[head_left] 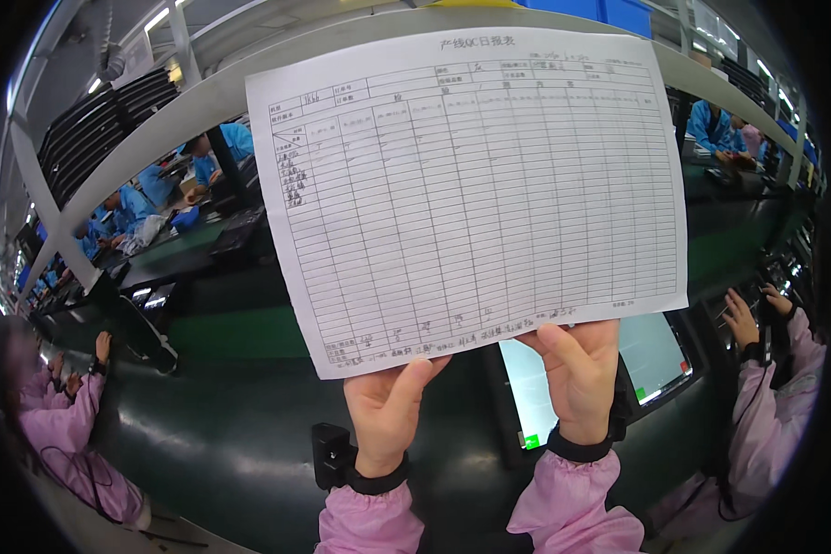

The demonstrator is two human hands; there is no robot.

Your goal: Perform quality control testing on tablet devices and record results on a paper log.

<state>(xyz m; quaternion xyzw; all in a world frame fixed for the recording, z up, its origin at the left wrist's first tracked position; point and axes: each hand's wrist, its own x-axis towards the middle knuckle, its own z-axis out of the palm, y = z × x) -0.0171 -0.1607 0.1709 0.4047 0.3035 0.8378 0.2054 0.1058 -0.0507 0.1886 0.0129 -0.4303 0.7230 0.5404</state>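
A white paper form, printed with a ruled table and partly filled in by hand, is held up in front of me. It tilts slightly, its left lower corner hanging lower than the right. My left hand pinches its bottom edge left of the middle, thumb in front and fingers mostly hidden behind the sheet. On the same edge, farther right, my right hand grips with the thumb on the front. Both wrists wear black bands over pink sleeves, and a small black device sits at the left wrist.
Behind the sheet runs a dark green workbench. Two lit screens, one left and one right of my right hand, lie on it. Co-workers in pink sleeves stand at both sides; others in blue work beyond a metal frame.
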